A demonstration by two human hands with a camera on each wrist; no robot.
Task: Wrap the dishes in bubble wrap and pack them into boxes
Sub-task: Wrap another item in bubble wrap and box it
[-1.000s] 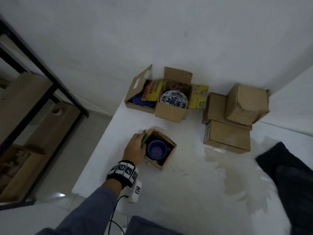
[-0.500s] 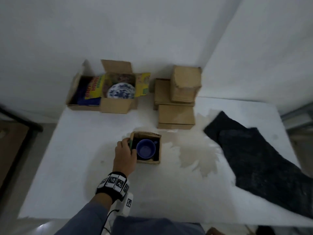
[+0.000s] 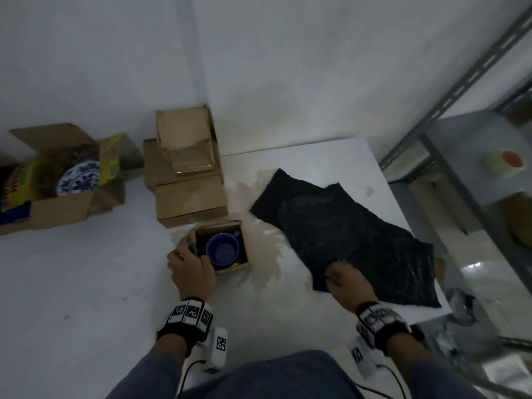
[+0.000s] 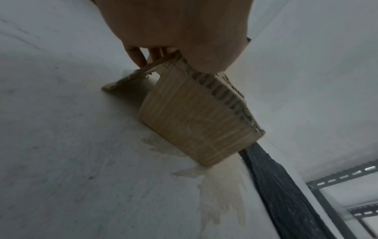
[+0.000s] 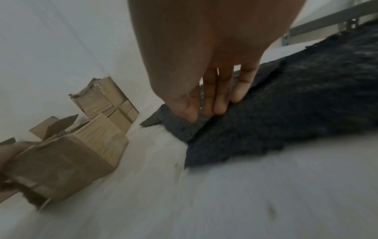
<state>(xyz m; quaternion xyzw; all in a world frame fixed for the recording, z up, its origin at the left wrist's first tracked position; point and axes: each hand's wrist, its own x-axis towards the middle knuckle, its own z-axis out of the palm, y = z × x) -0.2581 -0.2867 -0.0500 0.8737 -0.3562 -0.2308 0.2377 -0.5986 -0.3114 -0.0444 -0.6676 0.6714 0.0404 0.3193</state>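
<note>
Left hand is gripping the near-left wall of the small open box w/ blue cup inside, while right hand, fingers pressed together, is pinching the black wrap sheet edge; best to peel off one layer only, box steadied.

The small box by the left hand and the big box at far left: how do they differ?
The small box holds one blue cup; the big box holds a patterned plate and colourful packets. The left hand grips the small box; nothing touches the big box. Both are open cardboard.
</note>
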